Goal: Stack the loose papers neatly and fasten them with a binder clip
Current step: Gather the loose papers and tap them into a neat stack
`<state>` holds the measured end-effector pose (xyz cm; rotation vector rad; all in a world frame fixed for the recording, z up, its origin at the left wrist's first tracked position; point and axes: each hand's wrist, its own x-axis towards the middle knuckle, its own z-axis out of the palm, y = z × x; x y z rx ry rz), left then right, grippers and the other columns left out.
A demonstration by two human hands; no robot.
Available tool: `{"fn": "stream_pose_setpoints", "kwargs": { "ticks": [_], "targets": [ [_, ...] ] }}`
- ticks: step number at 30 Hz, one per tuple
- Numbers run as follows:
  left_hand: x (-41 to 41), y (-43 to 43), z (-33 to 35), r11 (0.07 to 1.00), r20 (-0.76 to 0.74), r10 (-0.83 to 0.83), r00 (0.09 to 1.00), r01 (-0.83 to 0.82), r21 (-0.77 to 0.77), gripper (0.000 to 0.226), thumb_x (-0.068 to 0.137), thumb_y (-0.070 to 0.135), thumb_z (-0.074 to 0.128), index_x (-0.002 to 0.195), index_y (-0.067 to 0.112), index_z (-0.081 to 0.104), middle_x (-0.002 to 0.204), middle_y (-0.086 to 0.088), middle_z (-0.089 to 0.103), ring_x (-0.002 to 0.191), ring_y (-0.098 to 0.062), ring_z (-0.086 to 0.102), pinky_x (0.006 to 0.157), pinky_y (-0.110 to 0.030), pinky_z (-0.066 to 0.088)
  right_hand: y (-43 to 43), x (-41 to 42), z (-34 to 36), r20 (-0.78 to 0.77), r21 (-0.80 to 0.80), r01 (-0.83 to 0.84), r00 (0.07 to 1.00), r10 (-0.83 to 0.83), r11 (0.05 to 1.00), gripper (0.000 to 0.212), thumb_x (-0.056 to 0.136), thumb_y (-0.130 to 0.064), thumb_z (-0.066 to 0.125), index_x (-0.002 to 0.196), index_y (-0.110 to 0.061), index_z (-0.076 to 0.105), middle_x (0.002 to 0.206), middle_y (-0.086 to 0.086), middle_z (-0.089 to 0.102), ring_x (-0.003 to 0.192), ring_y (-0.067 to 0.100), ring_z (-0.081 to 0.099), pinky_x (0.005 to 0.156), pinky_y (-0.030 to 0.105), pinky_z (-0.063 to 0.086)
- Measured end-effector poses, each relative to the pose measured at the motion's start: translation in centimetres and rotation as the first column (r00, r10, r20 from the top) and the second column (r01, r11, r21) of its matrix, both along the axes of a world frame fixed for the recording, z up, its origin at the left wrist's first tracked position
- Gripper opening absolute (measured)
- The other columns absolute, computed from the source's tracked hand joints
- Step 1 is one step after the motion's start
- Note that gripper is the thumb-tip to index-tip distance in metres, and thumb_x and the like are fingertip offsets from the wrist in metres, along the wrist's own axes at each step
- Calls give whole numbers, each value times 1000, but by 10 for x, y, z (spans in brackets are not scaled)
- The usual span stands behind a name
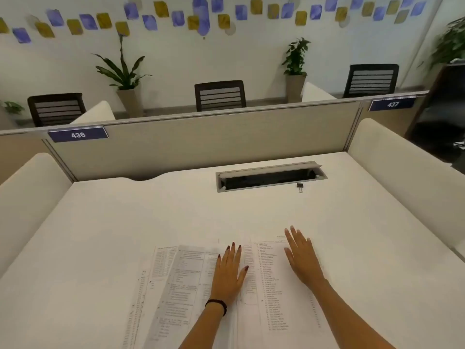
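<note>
Several printed sheets lie fanned and overlapping on the white desk (125, 222) near its front edge. The left sheets (176, 285) are skewed; a list page (274, 285) lies to the right. My left hand (230, 270) lies flat with straight fingers on the middle sheets. Flat on the list page rests my right hand (302, 258), fingers spread. A small black binder clip (299, 186) sits far back on the desk, well beyond both hands, just in front of the cable slot.
An open cable slot (270, 176) is cut into the desk at the back. A beige partition (201, 144) closes the far side, and padded side panels (402, 177) flank the desk. Chairs and potted plants stand beyond.
</note>
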<state>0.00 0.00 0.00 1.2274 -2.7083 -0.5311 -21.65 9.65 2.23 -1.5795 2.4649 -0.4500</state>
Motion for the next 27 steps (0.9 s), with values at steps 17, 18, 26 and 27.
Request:
{"fn": "stream_pose_setpoints", "kwargs": {
  "ticks": [17,18,26,27],
  "targets": [
    [22,-6,-42,984,45,108,993,-101,-148,57,96,50,8,147,25,0,155,6,-21,143,-10,-18,114,-34,-3,17,28,-42,68,81,-37,997,32,996,91,72,-68,-22,146,-24,8,153,-6,-3,144,12,-2,115,32,-10],
    [21,-6,-43,988,55,108,993,-100,-121,56,96,50,8,147,27,0,155,5,-21,143,-11,-18,114,-34,-4,17,27,-42,67,81,-33,997,28,996,90,73,-68,-21,146,-24,8,154,-6,-1,143,12,-1,114,31,-11],
    [6,-3,-34,990,-142,124,982,-112,87,68,83,64,4,139,36,30,155,0,-4,143,-15,-11,114,-40,-22,18,28,-44,81,17,-23,997,22,1000,83,82,-64,-11,144,-20,21,154,-1,14,143,14,9,112,24,-15],
    [4,-3,-32,986,-165,142,976,-126,105,60,86,57,13,138,35,34,157,-2,2,142,-11,-11,114,-42,-19,18,28,-44,73,12,-21,997,20,1000,83,82,-64,-10,144,-20,22,154,0,15,143,15,10,113,26,-13]
  ]
}}
